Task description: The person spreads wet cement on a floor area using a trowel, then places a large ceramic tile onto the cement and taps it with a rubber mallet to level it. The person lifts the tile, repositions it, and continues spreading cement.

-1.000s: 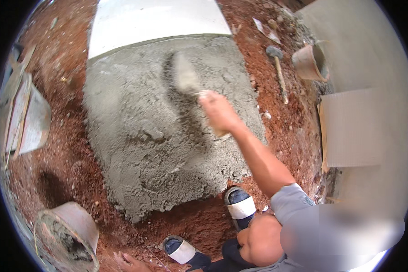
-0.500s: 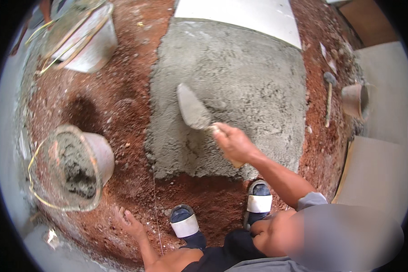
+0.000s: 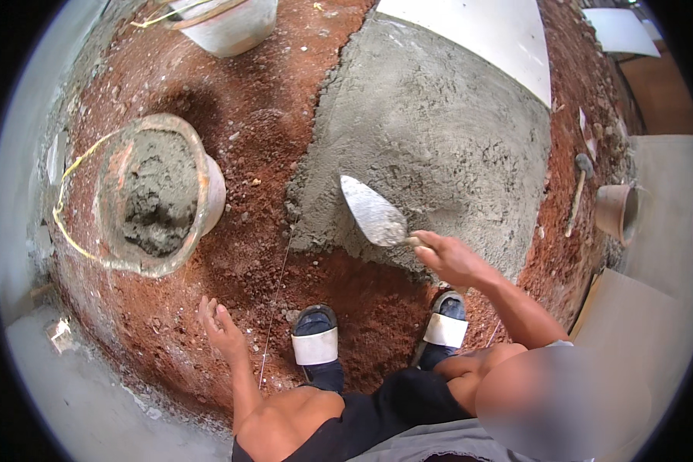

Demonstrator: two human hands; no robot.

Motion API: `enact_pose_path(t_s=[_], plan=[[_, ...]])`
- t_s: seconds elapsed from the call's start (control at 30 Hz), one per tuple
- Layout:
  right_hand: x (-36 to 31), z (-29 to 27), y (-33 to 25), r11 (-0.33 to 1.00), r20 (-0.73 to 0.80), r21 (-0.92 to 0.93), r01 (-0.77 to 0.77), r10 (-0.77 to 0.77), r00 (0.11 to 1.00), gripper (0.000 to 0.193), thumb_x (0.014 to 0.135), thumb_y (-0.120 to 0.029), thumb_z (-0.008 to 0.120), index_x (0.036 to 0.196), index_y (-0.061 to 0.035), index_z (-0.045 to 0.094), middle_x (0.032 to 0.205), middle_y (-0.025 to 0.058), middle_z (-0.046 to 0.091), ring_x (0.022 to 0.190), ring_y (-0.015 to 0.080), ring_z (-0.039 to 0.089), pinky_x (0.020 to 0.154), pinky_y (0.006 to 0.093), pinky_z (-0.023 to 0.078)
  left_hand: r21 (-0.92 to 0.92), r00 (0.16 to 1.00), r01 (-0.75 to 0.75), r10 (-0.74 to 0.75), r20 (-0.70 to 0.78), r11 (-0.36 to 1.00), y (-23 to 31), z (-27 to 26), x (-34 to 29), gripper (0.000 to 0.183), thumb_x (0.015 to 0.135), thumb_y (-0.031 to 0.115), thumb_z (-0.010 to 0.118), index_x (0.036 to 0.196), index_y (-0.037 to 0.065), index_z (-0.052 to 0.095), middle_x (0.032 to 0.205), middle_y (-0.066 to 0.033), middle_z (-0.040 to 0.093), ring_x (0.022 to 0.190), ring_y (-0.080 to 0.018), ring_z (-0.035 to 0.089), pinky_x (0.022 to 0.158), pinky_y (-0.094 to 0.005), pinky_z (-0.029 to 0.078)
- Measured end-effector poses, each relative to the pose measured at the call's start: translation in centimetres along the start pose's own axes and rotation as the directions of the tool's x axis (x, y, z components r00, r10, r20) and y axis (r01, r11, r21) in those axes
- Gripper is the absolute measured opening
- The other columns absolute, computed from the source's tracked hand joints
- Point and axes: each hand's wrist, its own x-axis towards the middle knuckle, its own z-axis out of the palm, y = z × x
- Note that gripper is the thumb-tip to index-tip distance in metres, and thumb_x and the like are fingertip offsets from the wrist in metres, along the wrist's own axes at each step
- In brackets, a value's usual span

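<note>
My right hand [image 3: 448, 259] is closed round the handle of a pointed trowel [image 3: 372, 212]. The blade lies over the near left part of a grey wet mortar bed [image 3: 446, 108], its tip pointing up and left; whether it touches the mortar I cannot tell. My left hand [image 3: 222, 327] holds nothing, its fingers apart above the red soil. Beyond that hand stands a bucket [image 3: 214, 192] with a yellow handle, tilted toward the left. Grey mortar [image 3: 160, 189] partly fills it.
A second bucket [image 3: 235, 31] stands at the far left. White tile [image 3: 485, 35] covers the far end of the bed. On the right are a hammer [image 3: 577, 196], a small pot [image 3: 614, 212] and a board [image 3: 631, 323]. A string [image 3: 273, 323] runs beside my left foot.
The trowel has come nearer to me, toward the bed's near edge, and its blade now looks barer. My left hand has lifted forward. The whole view has shifted and turned.
</note>
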Motion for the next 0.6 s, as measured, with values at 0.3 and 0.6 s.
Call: enact_pose_path(t_s=[0.3, 0.6], plan=[[-6.4, -9.7, -15.9, 0.916, -0.105, -0.324, 0.238, -0.285, 0.953, 0.048, 0.085, -0.013, 0.061, 0.131, -0.0039, 0.052, 0.084, 0.0147, 0.068, 0.057, 0.0223, 0.064, 0.062, 0.0344, 0.059, -0.358, 0.982, 0.188, -0.173, 0.076, 0.914, 0.2, 1.4, 0.2, 0.029, 0.102, 0.019, 0.044, 0.118, -0.003, 0.054, 0.098, -0.011, 0.065, 0.079, -0.0178, 0.066, 0.071, -0.028, 0.052], [0.7, -4.2, -32.1, 0.191, 0.032, -0.896, 0.401, -0.872, 0.488, 0.006, 0.075, -0.015, 0.068, 0.071, -0.0116, 0.072, 0.078, 0.0006, 0.072, 0.073, 0.0191, 0.069, 0.056, 0.0347, 0.052, -0.075, 0.982, 0.179, -0.183, -0.048, 0.981, 2.6, 3.1, -0.3, 0.032, 0.1, 0.028, 0.052, 0.086, 0.0, 0.059, 0.079, -0.0075, 0.062, 0.059, -0.0162, 0.054, 0.056, -0.0308, 0.048]])
